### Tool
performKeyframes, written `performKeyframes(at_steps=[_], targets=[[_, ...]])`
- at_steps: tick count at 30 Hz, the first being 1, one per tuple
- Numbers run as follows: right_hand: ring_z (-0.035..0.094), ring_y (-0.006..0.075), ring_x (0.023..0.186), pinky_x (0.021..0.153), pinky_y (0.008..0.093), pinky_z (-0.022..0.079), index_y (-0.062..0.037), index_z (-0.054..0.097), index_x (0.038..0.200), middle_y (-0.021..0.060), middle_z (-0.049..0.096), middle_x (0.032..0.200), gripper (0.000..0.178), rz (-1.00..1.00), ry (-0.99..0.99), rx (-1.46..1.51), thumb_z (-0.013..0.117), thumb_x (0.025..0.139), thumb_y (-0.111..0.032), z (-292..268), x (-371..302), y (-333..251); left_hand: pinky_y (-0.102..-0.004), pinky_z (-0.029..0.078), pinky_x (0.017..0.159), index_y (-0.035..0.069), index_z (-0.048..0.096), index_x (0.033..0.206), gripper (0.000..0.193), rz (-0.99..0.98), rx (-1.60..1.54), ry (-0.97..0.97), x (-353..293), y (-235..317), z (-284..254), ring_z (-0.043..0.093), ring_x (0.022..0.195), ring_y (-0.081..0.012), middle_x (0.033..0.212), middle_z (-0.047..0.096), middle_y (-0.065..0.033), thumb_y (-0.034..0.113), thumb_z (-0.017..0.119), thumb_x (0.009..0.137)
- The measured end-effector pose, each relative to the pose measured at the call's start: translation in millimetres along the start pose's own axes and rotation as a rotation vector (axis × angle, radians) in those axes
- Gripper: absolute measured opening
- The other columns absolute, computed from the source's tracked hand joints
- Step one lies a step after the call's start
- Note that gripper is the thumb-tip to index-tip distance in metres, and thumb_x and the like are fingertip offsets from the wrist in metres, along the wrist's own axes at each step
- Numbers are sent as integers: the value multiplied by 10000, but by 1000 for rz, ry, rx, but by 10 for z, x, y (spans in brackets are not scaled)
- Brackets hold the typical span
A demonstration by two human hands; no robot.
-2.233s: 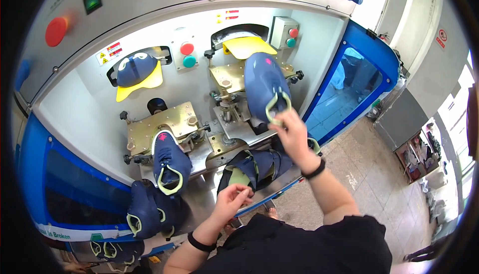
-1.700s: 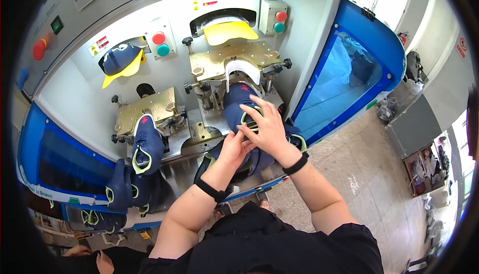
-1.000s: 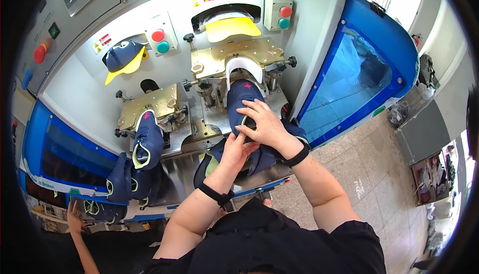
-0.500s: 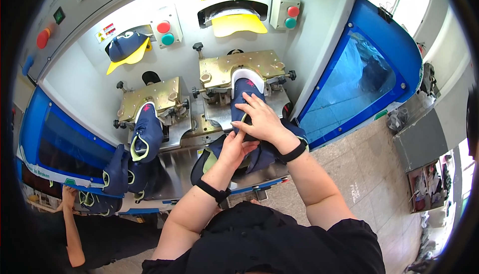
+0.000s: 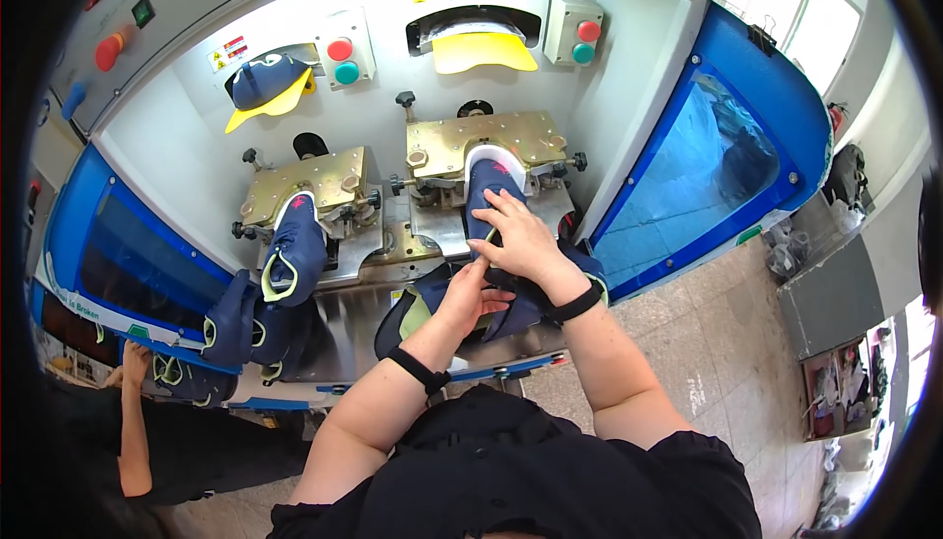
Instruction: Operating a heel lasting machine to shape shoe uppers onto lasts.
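Holding the navy shoe by its heel in our left hand, we rested our spread right hand on top. It lay at our twelve o'clock, toe at the brass-coloured plate.

The person's left forearm reached far and to the right from the near edge, bent at the elbow, and the right forearm slanted far and to the left. The right hand was palm down, fingers apart and lightly bent, thumb pointing left. Just nearer and to its left, the left hand had its palm turned inward, its lower fingers pointing right.
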State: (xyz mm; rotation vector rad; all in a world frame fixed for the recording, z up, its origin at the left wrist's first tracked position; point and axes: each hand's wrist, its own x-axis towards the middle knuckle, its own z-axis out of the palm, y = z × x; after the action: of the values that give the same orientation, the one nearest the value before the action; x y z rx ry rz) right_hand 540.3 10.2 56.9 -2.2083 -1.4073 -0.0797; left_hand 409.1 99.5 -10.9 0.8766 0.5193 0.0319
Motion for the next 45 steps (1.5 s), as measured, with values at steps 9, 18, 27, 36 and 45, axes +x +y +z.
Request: performKeyframes(at_steps=[9,18,27,36,45], targets=[[478,353,1422,1163,492,400,-124,713,1256,139,588,1463,473,-66,139,-157,772,856,-370,-55,-56,-229,-418,513,979,62,447,1494,638,34,-60,-41,-280,150,-389,619,1271,-319,1459,550,-185,533,495,1066],[611,214,1022,776,378,514,-175,744,987,-24,653,986,231,-606,-574,-463,773,761,-212,1177,-671,-1036,-362,561,710,45,622,1227,334,178,-220,501,-1245,-37,-1997,678,849,-229,1001,686,-101,318,558,1046],[649,210,932,812,320,507,-55,656,1041,63,658,957,169,-174,-429,592,730,949,-175,383,-88,-808,-338,536,819,74,590,1253,527,366,-115,663,-1545,-312,-2173,643,1006,-171,1075,671,-64,551,562,1031],[579,52,769,679,227,499,-57,555,1266,16,638,1035,295,240,264,1130,680,1003,-107,-94,-378,-1129,-453,495,1084,141,548,1448,368,424,-359,-243,-1414,501,-1063,612,1293,-240,1413,630,-67,145,547,1080],[667,327,847,711,407,551,-70,635,1066,127,680,1026,448,-492,549,54,886,696,-99,-561,-478,-1097,-524,406,1138,235,268,1632,571,462,-182,-411,-1296,1087,-329,518,1391,-278,1558,495,-80,297,472,1102]])
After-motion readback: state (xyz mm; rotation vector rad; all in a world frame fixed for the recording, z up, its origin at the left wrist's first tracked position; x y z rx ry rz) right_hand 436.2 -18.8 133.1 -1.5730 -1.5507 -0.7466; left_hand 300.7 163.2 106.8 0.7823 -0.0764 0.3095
